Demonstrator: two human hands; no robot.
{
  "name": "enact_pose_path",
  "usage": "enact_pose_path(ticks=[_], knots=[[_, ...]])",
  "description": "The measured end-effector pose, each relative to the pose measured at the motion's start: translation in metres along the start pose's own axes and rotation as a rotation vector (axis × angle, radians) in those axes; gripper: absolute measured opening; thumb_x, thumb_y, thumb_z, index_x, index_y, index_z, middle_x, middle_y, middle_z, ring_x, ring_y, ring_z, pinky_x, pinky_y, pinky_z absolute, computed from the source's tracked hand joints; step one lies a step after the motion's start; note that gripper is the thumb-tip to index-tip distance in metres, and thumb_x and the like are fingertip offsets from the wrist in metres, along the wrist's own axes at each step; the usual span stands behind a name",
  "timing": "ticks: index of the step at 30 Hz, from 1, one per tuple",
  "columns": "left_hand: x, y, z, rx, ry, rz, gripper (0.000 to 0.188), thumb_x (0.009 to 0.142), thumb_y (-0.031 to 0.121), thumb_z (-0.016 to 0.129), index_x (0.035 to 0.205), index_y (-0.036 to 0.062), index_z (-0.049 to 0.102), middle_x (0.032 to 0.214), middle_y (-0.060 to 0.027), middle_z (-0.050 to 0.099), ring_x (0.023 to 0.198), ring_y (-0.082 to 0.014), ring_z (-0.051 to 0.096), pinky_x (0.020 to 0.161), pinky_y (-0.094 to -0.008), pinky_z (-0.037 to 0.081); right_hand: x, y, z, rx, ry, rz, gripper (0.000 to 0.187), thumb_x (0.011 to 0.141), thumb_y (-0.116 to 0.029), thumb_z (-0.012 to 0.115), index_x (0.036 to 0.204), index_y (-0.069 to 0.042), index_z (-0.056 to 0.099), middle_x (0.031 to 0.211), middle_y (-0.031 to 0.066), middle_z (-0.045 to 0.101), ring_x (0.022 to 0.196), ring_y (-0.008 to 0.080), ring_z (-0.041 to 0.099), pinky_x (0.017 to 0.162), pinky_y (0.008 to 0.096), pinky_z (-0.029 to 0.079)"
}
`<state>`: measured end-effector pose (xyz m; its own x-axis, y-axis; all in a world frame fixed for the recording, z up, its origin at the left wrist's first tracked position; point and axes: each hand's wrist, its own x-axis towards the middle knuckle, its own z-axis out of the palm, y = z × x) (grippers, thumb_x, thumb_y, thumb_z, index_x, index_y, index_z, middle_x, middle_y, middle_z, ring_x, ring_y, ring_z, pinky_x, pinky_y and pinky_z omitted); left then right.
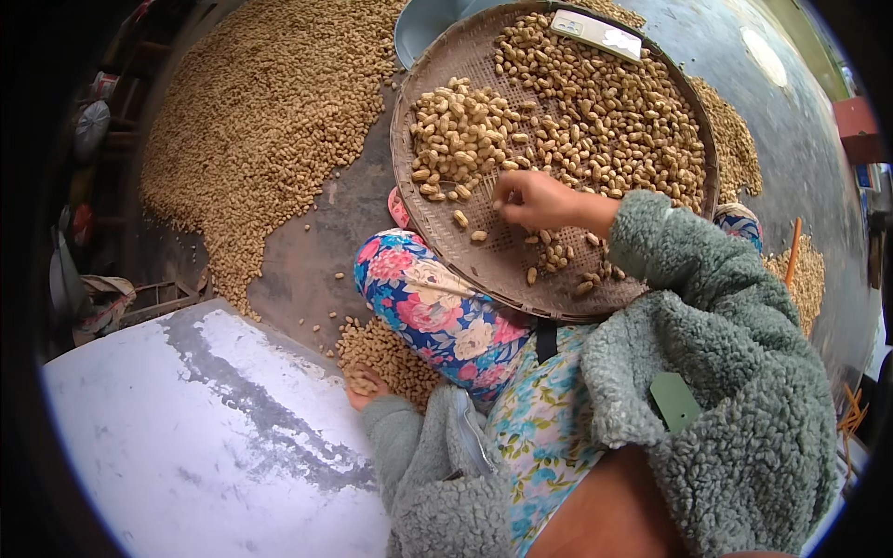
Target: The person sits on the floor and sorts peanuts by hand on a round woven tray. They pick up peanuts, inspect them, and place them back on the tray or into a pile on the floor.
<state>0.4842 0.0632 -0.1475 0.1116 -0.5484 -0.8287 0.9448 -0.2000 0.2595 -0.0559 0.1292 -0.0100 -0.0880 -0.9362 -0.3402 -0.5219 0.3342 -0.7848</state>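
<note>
My right hand (538, 199) is over the round woven bamboo tray (484, 244), its fingers curled into a pinch; whatever lies between the fingertips is too small to make out. Left of it on the tray is a heap of unshelled peanuts (458, 130), and a wider spread of peanuts (619, 130) covers the far right part. A few loose ones lie just below the hand. Down beside my left knee, my left hand (368, 389) is closed around peanuts at the edge of a small floor pile (391, 358). Part of its fingers is hidden.
A large peanut heap (270, 102) covers the floor at far left. A phone (595, 35) lies on the tray's far rim, beside a blue basin (419, 33). More peanuts (730, 139) lie right of the tray. A worn white surface (205, 437) fills the lower left.
</note>
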Motion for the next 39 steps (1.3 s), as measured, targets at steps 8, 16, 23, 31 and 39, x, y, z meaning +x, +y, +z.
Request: enact_pose_path(ticks=[8,16,23,31,39], knots=[[0.049,0.004,-0.048,0.528,0.428,0.164,0.026,0.091,0.025,0.056,0.110,0.0071,0.060,0.105,-0.0042,0.061,0.095,-0.0167,0.059,0.074,-0.0293,0.053,0.019,-0.018,0.010,-0.245,0.091,-0.080,0.034,0.088,-0.025,0.062,0.117,-0.007,0.060,0.096,0.0168,0.067,0.093,0.0303,0.065,0.080,0.0414,0.053],[-0.006,-0.047,0.192,0.880,-0.444,0.408,0.024,0.092,0.022,0.058,0.111,0.0074,0.060,0.101,-0.0050,0.064,0.089,-0.0163,0.062,0.075,-0.0290,0.050,-0.005,-0.017,0.027,-0.390,-0.101,-0.185,0.036,0.087,-0.024,0.063,0.120,-0.009,0.059,0.108,0.0145,0.065,0.096,0.0300,0.065,0.081,0.0422,0.053],[-0.176,-0.217,0.296,1.736,-1.180,0.433,0.024,0.094,0.012,0.056,0.113,0.0011,0.063,0.107,-0.0078,0.065,0.088,-0.0133,0.063,0.073,-0.0274,0.052,-0.073,0.023,-0.021,-0.300,0.084,-0.051,0.020,0.086,-0.016,0.061,0.103,-0.006,0.064,0.097,0.0138,0.067,0.091,0.0318,0.065,0.084,0.0427,0.051],[-0.146,-0.320,0.254,2.690,-1.214,0.888,0.045,0.086,0.006,0.050,0.131,0.0041,0.050,0.117,-0.0270,0.056,0.109,-0.0386,0.057,0.101,-0.0420,0.044,-0.125,0.042,-0.038,-0.087,0.116,-0.173,0.013,0.083,-0.011,0.062,0.093,-0.003,0.066,0.091,0.0148,0.068,0.085,0.0316,0.066,0.078,0.0413,0.053],[-0.154,-0.345,0.208,2.327,-1.522,0.923,0.018,0.079,0.015,0.070,0.087,-0.0006,0.066,0.079,-0.0152,0.063,0.070,-0.0300,0.062,0.065,-0.0393,0.051,-0.131,0.045,-0.027,-0.002,0.001,-0.222,0.015,0.085,-0.016,0.062,0.092,-0.004,0.066,0.086,0.0147,0.068,0.080,0.0311,0.066,0.073,0.0412,0.053]])
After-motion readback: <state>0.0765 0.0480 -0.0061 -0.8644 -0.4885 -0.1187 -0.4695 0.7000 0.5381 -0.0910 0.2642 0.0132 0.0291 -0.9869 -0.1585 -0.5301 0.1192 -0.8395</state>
